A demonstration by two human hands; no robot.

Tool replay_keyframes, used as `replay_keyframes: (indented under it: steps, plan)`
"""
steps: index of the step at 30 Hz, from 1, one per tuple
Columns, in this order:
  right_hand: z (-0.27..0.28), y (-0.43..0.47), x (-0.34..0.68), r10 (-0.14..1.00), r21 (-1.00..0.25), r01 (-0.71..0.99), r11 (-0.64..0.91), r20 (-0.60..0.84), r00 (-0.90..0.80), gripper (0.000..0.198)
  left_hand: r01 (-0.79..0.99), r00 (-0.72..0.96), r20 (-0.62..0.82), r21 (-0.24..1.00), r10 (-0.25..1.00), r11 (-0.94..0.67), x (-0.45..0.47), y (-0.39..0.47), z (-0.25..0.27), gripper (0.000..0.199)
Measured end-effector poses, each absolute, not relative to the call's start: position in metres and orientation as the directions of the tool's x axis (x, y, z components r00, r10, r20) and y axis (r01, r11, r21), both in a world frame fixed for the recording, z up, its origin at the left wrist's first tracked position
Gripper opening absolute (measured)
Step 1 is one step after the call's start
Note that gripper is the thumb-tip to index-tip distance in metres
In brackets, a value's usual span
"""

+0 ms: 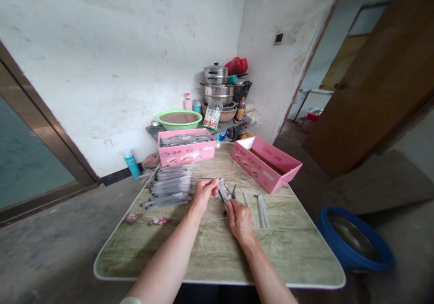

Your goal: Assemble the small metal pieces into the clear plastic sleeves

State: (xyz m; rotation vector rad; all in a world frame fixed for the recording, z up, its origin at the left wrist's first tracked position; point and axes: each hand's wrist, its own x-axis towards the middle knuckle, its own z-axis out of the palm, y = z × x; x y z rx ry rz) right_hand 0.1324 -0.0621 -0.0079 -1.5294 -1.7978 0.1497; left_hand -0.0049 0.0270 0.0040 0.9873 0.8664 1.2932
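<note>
My left hand (204, 192) is closed over the middle of the table, thumb and fingers pinched around a small translucent piece (222, 187) that looks like part of a pen. Close to its right, my right hand (241, 218) is closed, fingertips down at several dark slim pen pieces (233, 191); its fingers partly hide what they grip. Left of the hands lies a stacked row of translucent grey pens (171, 184) with dark ends. On the right, a few clear empty-looking tubes (262, 211) lie on the tabletop.
A pink box (186, 154) full of pens stands at the back left of the table (210, 258). Another pink box (257, 168) sits angled at the right edge. Behind are a green basin (179, 125) and stacked pots (217, 91). A blue tub (356, 258) stands on the floor, right.
</note>
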Motion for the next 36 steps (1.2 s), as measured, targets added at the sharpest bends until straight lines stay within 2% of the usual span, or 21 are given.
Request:
replay_keyframes:
  steps: [3, 6, 8, 12, 15, 17, 22, 25, 27, 32, 34, 36]
  plan:
    - [-0.012, -0.062, 0.130, 0.853, -0.362, 0.894, 0.263, 0.520, -0.040, 0.043, -0.345, 0.051, -0.001, 0.938, 0.999, 0.018, -0.004, 0.027, 0.003, 0.046]
    - [-0.013, -0.062, 0.129, 0.840, -0.318, 0.911, 0.263, 0.541, -0.054, 0.042, -0.351, 0.038, -0.030, 0.936, 0.999, 0.042, -0.004, 0.027, 0.004, 0.046]
    - [-0.011, -0.062, 0.130, 0.856, -0.398, 0.879, 0.264, 0.517, -0.023, 0.041, -0.363, 0.060, -0.031, 0.930, 0.998, 0.051, -0.005, 0.026, 0.005, 0.044]
    - [-0.004, -0.062, 0.135, 0.917, -0.666, 0.691, 0.282, 0.398, 0.009, 0.043, -0.371, 0.144, 0.055, 0.929, 0.988, 0.003, -0.008, 0.025, 0.008, 0.042]
    - [-0.003, -0.061, 0.137, 0.927, -0.712, 0.636, 0.297, 0.375, -0.014, 0.048, -0.362, 0.161, 0.082, 0.932, 0.984, -0.018, -0.008, 0.026, 0.009, 0.042]
    - [-0.005, -0.061, 0.136, 0.917, -0.635, 0.719, 0.283, 0.399, -0.009, 0.047, -0.348, 0.131, 0.056, 0.937, 0.990, -0.007, -0.006, 0.026, 0.007, 0.043]
    - [-0.011, -0.061, 0.130, 0.870, -0.290, 0.925, 0.245, 0.487, -0.078, 0.040, -0.279, -0.014, -0.025, 0.960, 1.000, 0.020, -0.001, 0.028, -0.001, 0.043]
    - [-0.010, -0.062, 0.128, 0.851, -0.236, 0.935, 0.265, 0.513, -0.112, 0.040, -0.240, -0.076, -0.045, 0.970, 0.996, 0.025, 0.000, 0.028, -0.002, 0.042]
    - [-0.008, -0.063, 0.128, 0.853, -0.307, 0.913, 0.267, 0.517, -0.076, 0.040, -0.270, -0.070, -0.050, 0.962, 0.996, 0.030, -0.001, 0.028, -0.001, 0.042]
    - [-0.003, -0.062, 0.133, 0.919, -0.664, 0.708, 0.242, 0.390, 0.052, 0.043, -0.383, 0.104, 0.058, 0.924, 0.993, -0.014, -0.007, 0.027, 0.005, 0.041]
    - [-0.003, -0.061, 0.134, 0.928, -0.696, 0.675, 0.245, 0.369, 0.044, 0.047, -0.377, 0.130, 0.075, 0.926, 0.989, -0.020, -0.007, 0.027, 0.005, 0.042]
    - [-0.005, -0.061, 0.134, 0.924, -0.662, 0.708, 0.245, 0.380, 0.036, 0.049, -0.359, 0.129, 0.063, 0.933, 0.990, -0.013, -0.006, 0.027, 0.004, 0.044]
